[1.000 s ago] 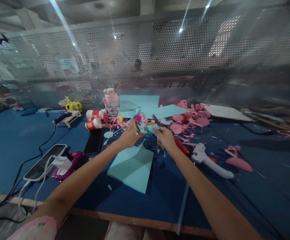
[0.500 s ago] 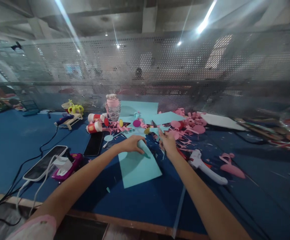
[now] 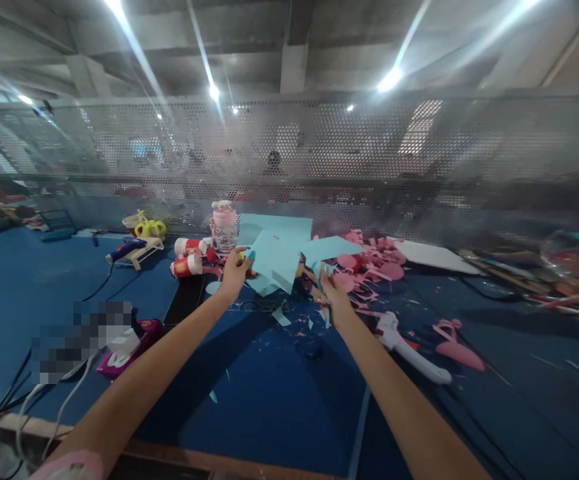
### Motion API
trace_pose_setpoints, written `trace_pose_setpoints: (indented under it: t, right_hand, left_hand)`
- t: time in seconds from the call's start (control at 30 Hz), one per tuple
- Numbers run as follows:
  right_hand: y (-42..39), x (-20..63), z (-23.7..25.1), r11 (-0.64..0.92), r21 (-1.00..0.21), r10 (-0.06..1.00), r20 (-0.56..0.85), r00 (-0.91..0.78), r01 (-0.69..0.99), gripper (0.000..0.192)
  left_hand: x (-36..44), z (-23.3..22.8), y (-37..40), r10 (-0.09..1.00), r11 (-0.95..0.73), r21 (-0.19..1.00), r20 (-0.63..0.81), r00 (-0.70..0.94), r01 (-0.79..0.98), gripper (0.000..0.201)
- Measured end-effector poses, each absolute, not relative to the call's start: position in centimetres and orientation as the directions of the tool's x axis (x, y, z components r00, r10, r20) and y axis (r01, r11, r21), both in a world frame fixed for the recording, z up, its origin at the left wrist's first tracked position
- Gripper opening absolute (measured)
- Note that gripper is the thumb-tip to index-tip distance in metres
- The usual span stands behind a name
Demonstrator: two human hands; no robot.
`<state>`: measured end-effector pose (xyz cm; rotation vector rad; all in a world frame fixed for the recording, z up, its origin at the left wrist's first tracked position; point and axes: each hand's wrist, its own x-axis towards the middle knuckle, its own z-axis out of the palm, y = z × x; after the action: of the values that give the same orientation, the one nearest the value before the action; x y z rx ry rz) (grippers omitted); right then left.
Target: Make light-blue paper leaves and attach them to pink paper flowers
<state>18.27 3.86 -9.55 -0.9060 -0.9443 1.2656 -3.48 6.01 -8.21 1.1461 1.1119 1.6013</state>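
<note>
My left hand (image 3: 232, 275) grips a light blue paper sheet (image 3: 272, 260) by its left edge and holds it lifted above the blue table (image 3: 269, 393). My right hand (image 3: 333, 293) is closed around scissors with a red handle, mostly hidden by the fingers, and a small blue paper piece (image 3: 319, 268) sticks up from it. Small blue scraps (image 3: 281, 316) lie on the table below both hands. More blue sheets (image 3: 289, 230) lie flat behind the lifted one.
A white glue gun (image 3: 409, 340) lies right of my right hand. Pink paper cut-outs (image 3: 379, 263) pile at the back, another pink shape (image 3: 459, 350) further right. A pink-lidded jar (image 3: 224, 225), two red-white cups (image 3: 185, 257), a dark phone (image 3: 185, 298) and cables sit left.
My left hand took the blue sheet off the table and raised it toward the back. The right hand stayed about where it was. The head tilted upward.
</note>
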Motion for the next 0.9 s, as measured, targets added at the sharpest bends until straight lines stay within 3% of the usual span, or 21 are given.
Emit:
trace_pose_setpoints:
  t: [0.13, 0.23, 0.3, 0.37, 0.43, 0.5, 0.57, 0.67, 0.77, 0.9]
  right_hand:
    - [3.5, 17.4, -10.0, 0.026, -0.951, 0.999, 0.013, 0.046, -0.307, 0.046]
    - [3.3, 17.2, -9.9, -0.001, -0.957, 1.0, -0.008, 0.025, -0.29, 0.049]
    - [3.2, 17.2, -9.6, 0.003, -0.956, 0.999, -0.008, 0.036, -0.293, 0.049]
    - [3.2, 17.4, -9.5, 0.012, -0.952, 0.999, -0.004, 0.052, -0.304, 0.05]
    - [3.2, 17.5, -9.4, 0.014, -0.949, 0.998, -0.005, 0.06, -0.314, 0.051]
    - [3.2, 17.5, -9.4, 0.006, -0.949, 0.998, -0.013, 0.059, -0.314, 0.051]
    - [3.2, 17.4, -9.4, -0.006, -0.953, 0.999, -0.021, 0.048, -0.304, 0.049]
    - [3.1, 17.1, -9.2, -0.029, -0.959, 0.999, -0.032, 0.007, -0.281, 0.047]
    - [3.1, 17.2, -9.1, -0.054, -0.966, 0.998, -0.045, -0.042, -0.254, 0.046]
    - [3.4, 18.0, -9.5, -0.091, -0.977, 0.994, -0.079, -0.073, -0.192, 0.041]
  left_hand:
    - [-3.0, -8.4, 5.9, 0.949, -0.315, 0.938, 0.309, -0.062, -0.144, 0.048]
    - [-3.0, -8.2, 5.7, 0.912, -0.41, 0.906, 0.404, 0.077, 0.103, 0.04]
    - [-3.1, -7.8, 5.2, 0.836, -0.543, 0.738, 0.521, 0.173, 0.4, 0.039]
    - [-3.2, -7.3, 4.5, 0.715, -0.652, 0.435, 0.626, 0.312, 0.621, 0.047]
    - [-3.2, -6.9, 3.8, 0.589, -0.746, 0.18, 0.627, 0.51, 0.641, 0.051]
    - [-2.9, -6.9, 3.3, 0.492, -0.833, 0.086, 0.565, 0.662, 0.546, 0.039]
    - [-2.7, -7.3, 3.0, 0.468, -0.867, 0.125, 0.54, 0.7, 0.483, 0.028]
    - [-2.6, -8.1, 3.1, 0.536, -0.835, 0.27, 0.594, 0.599, 0.479, 0.027]
    - [-2.6, -8.7, 3.5, 0.694, -0.706, 0.465, 0.607, 0.387, 0.535, 0.024]
    - [-2.5, -8.7, 4.4, 0.865, -0.475, 0.687, 0.479, 0.149, 0.55, 0.015]
